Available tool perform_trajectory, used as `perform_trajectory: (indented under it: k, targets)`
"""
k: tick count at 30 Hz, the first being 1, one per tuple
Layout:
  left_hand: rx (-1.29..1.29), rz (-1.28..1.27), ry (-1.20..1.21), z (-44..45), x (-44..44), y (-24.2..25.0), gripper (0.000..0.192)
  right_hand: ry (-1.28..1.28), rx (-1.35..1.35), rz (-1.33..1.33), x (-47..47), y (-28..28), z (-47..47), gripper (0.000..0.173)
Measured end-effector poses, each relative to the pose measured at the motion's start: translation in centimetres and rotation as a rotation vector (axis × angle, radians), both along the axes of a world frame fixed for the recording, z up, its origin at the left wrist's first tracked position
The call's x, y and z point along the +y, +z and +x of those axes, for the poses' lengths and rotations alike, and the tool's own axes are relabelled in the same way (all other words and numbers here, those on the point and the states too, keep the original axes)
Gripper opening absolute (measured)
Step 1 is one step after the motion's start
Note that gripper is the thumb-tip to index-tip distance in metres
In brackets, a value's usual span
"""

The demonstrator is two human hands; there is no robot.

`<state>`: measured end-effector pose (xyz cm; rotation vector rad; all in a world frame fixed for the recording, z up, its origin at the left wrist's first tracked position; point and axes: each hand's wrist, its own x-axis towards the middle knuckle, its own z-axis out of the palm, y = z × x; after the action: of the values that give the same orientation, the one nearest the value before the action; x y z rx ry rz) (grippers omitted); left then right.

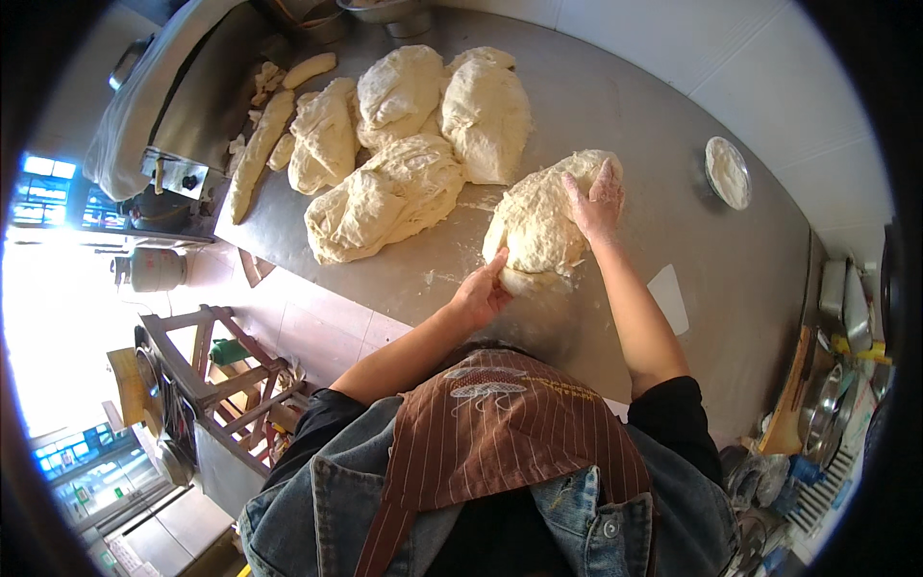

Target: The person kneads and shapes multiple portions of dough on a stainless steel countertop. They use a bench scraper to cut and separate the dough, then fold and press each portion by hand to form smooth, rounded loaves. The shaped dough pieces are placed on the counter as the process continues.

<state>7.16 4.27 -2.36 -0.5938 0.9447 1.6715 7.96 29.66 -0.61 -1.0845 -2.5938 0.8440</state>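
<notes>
A large, rough lump of wheat dough (pixel 537 220) lies on the steel worktop (pixel 728 274) right in front of me. My left hand (pixel 482 292) grips its near left edge, thumb on top and the other fingers curled low. On the far right end rests my right hand (pixel 597 202), floury, its fingers spread over the dough and holding it. To the left sit more big dough pieces, among them a long folded one (pixel 386 198), an upright-looking one (pixel 487 122) and another behind (pixel 400 94). A thin dough roll (pixel 263 155) lies at the worktop's left end.
A metal bowl of white flour (pixel 728 173) stands at the right, near the tiled wall (pixel 786 94). A white plastic scraper (pixel 669 299) lies beside my right forearm. Pans and utensils crowd the far right. A wooden rack (pixel 216 382) stands on the floor at left.
</notes>
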Motion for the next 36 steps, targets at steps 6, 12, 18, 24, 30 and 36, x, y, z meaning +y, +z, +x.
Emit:
perform_trajectory:
  k: [6, 12, 18, 24, 30, 36]
  targets:
    - [0.301, 0.01, -0.35, -2.3, -5.8, 2.5, 0.055, 0.125, -0.177, 0.092, -0.8, 3.0, 4.4, 0.092]
    - [1.79, -0.351, -0.602, -4.0, -1.9, 5.4, 0.057, 0.14, 0.332, -0.029, -6.3, 3.8, 3.9, 0.065]
    - [2.094, 0.034, -1.333, -6.6, 8.4, 5.9, 0.052, 0.071, 0.599, -0.018, -6.4, 3.3, -0.7, 0.052]
    - [1.836, -0.083, -1.454, -6.8, 7.3, 5.2, 0.059, 0.336, 0.211, 0.245, -8.4, 3.0, -0.2, 0.045]
    - [1.864, -0.018, -1.955, -6.2, 9.7, 2.3, 0.065, 0.426, 0.14, 0.4, -6.1, 1.1, 0.9, 0.05]
    - [1.578, 0.152, -1.927, -6.9, 12.9, 2.1, 0.076, 0.385, 0.139, 0.383, -4.5, -0.1, 1.1, 0.058]
